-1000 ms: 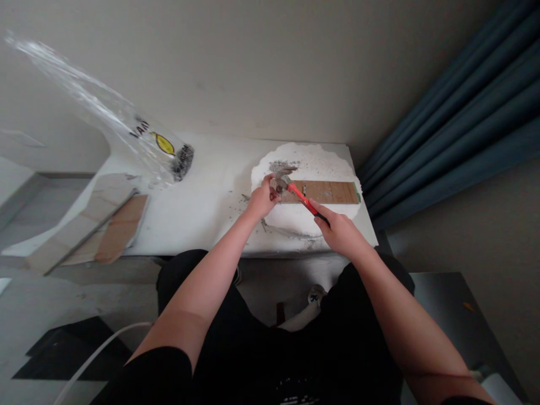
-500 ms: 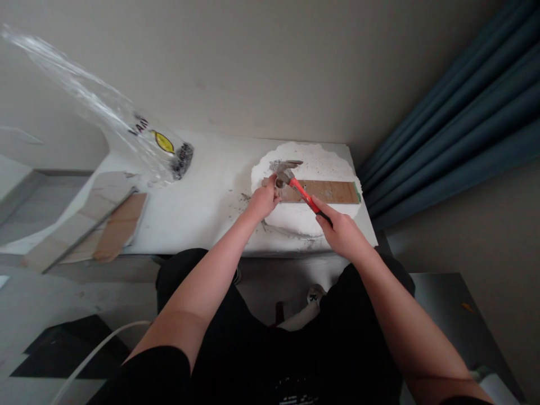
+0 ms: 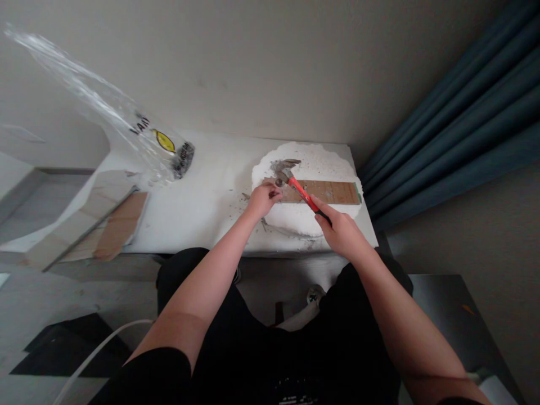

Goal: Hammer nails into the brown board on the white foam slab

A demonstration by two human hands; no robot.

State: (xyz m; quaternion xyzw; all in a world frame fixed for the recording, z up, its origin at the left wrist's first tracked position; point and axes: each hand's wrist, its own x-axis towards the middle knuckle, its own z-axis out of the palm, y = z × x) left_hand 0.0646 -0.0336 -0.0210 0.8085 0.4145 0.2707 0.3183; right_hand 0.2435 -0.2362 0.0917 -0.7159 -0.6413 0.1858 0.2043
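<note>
A claw hammer with a red and black handle (image 3: 300, 190) is in my right hand (image 3: 342, 232), fingers wrapped round the grip. Its grey head rests low over the left part of a narrow wood-coloured strip (image 3: 333, 192), which lies across a rough-edged white slab (image 3: 295, 219). My left hand (image 3: 262, 201) is at the strip's left end, just below the hammer head. Its fingers are curled together; a small dark bit shows at the fingertips, too small to name. Grey crumbs (image 3: 276, 165) lie on the slab behind the hammer head.
The white-covered table (image 3: 206, 208) carries the slab near its right end. Left of it are a clear plastic bag (image 3: 139, 135) with grey contents at its bottom, and wood-coloured boards (image 3: 120, 225) with a long thin bar. A blue curtain (image 3: 455, 95) hangs at right.
My left hand has drawn back slightly from beside the hammer head, toward me, and its fingers have curled in. The hammer and my right hand have hardly moved.
</note>
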